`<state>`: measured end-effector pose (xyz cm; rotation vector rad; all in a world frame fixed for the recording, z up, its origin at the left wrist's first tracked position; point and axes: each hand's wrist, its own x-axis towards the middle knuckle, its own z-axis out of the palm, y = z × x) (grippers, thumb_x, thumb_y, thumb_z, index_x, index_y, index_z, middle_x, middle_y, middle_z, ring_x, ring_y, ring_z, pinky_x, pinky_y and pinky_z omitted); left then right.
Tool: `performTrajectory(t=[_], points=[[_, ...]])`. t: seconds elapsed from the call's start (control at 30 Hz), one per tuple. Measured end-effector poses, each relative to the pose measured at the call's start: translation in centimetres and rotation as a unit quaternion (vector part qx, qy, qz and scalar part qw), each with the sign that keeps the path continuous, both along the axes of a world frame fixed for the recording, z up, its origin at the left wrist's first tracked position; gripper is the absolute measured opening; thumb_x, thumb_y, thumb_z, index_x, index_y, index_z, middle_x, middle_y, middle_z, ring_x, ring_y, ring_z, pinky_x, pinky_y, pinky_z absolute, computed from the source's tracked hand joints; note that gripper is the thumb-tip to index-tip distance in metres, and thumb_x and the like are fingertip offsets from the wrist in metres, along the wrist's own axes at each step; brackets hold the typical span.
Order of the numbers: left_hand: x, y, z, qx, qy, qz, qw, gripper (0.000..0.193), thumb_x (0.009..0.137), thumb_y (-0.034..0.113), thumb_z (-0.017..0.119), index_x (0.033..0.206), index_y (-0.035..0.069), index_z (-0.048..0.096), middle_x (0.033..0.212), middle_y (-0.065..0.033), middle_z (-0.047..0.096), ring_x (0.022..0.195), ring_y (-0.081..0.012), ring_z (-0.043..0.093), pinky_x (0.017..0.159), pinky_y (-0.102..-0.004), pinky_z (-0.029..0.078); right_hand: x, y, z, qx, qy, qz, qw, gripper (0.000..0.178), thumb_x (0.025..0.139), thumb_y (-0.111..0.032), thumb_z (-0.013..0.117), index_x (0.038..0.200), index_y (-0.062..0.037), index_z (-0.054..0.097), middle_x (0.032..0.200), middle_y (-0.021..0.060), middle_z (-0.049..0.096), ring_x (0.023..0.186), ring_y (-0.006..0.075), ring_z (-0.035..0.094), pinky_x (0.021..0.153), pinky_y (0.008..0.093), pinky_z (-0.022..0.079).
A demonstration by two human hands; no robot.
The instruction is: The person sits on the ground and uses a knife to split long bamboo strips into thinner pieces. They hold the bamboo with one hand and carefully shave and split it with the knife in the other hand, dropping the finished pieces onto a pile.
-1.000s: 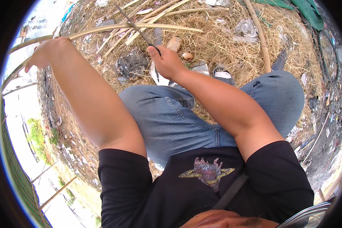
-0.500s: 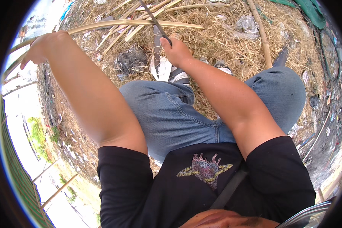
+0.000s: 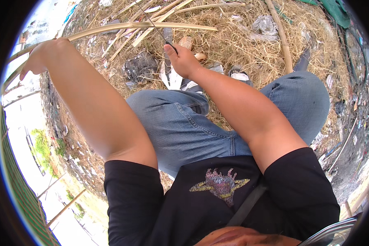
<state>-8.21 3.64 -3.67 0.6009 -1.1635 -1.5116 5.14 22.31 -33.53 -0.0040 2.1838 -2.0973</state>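
Note:
A long pale bamboo strip point(image 3: 110, 27) runs from the far left across to the top middle and bows slightly. My left hand point(image 3: 40, 56) is closed around it near its left end, with the arm stretched out; some fingers are hidden behind the wrist. In my right hand point(image 3: 184, 60) is a knife point(image 3: 159, 33), gripped by its dark handle with the thumb along it. The thin blade points up and left and crosses the strip near its right part. Whether the edge touches the strip, I cannot tell.
More split bamboo strips point(image 3: 164, 15) lie on dry straw point(image 3: 229, 45) beyond my hands. A dark lump point(image 3: 140, 67) sits left of my feet. To the right are a bamboo pole point(image 3: 282, 39), crumpled clear plastic point(image 3: 265, 26) and green sheeting point(image 3: 334, 12).
My right hand has shifted slightly left and down toward me, and the knife blade now shows thinner, edge-on. My left hand and the strip have barely moved.

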Motion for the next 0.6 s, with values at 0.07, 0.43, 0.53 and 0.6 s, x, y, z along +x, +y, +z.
performTrajectory(t=[0.07,0.43,0.53,0.6], points=[[0.5,-0.8,-0.5,0.025,0.009,-0.001,1.000,0.074,0.106,0.056,0.007,0.118,0.005,0.059,0.093,-0.0015,0.065,0.093,-0.0155,0.063,0.106,-0.0479,0.053,1.0,-0.6,0.9,0.012,-0.023,-0.006,1.000,0.060,0.105,-0.056,0.043,0.102,0.0005,0.063,0.078,0.0140,0.062,0.075,0.0276,0.060,0.073,0.0402,0.047],[1.2,0.9,-0.1,0.048,0.012,0.010,0.999,0.073,0.107,0.055,0.008,0.111,0.004,0.061,0.094,-0.0020,0.066,0.089,-0.0169,0.063,0.105,-0.0475,0.053,1.2,-0.3,3.6,0.041,-0.059,0.035,0.997,0.059,0.105,-0.055,0.042,0.109,0.0004,0.063,0.088,0.0228,0.069,0.089,0.0431,0.067,0.081,0.0496,0.050],[1.4,2.3,0.7,0.054,-0.060,0.048,0.996,0.072,0.107,0.054,0.008,0.113,0.004,0.060,0.099,-0.0039,0.066,0.089,-0.0181,0.063,0.102,-0.0470,0.055,1.2,0.2,3.8,0.077,0.041,0.014,0.996,0.059,0.104,-0.055,0.046,0.101,0.0006,0.063,0.075,0.0209,0.064,0.074,0.0396,0.064,0.071,0.0465,0.049],[0.3,1.2,0.5,-0.019,-0.122,0.058,0.991,0.074,0.106,0.056,0.007,0.108,0.005,0.060,0.097,-0.0037,0.065,0.085,-0.0177,0.063,0.098,-0.0470,0.057,0.6,2.6,-0.9,0.116,-0.048,-0.007,0.992,0.061,0.104,-0.057,0.043,0.098,-0.0002,0.064,0.079,0.0211,0.066,0.078,0.0399,0.065,0.075,0.0474,0.049]])
